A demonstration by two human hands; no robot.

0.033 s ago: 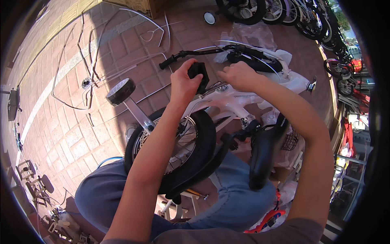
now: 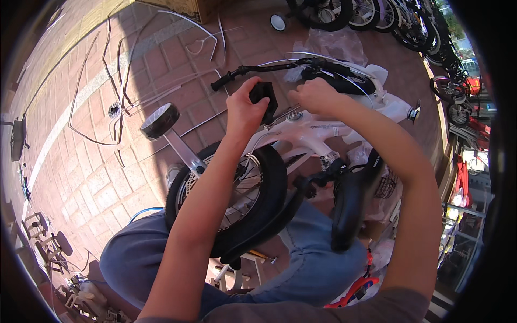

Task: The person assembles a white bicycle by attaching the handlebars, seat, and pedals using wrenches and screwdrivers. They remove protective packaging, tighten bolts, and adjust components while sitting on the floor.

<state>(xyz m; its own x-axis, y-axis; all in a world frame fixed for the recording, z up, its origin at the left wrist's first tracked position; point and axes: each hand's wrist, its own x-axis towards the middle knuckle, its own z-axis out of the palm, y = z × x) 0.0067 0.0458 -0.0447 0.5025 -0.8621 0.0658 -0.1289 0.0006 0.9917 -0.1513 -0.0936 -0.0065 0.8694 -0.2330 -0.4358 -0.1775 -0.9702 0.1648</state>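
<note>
The white bicycle frame [image 2: 285, 132] is lying beneath the fingers of the right hand [image 2: 318, 98] and is extending nearer the body. The rear wheel [image 2: 277, 175] is sitting in the frame, nearer the body than the left hand [image 2: 242, 112]; this fitting is appearing complete. The black handlebar [image 2: 269, 68] is lying beyond the fingers of both hands; its attachment is remaining unclear. The black saddle [image 2: 346, 215] is resting nearer the body, to the right of the fingers. 1 stabiliser wheel [image 2: 160, 121] is standing left of the left fingers, its arm reaching to the rear wheel and seemingly mounted.

The left fingers are grasping the black pedal [image 2: 263, 102]. The right fingers are curling just right of it; whether they are grasping anything cannot be told. A slender metal bar [image 2: 282, 114] is spanning the gap between the 2 hands. Pedal fixing is seemingly being left unfinished.
</note>
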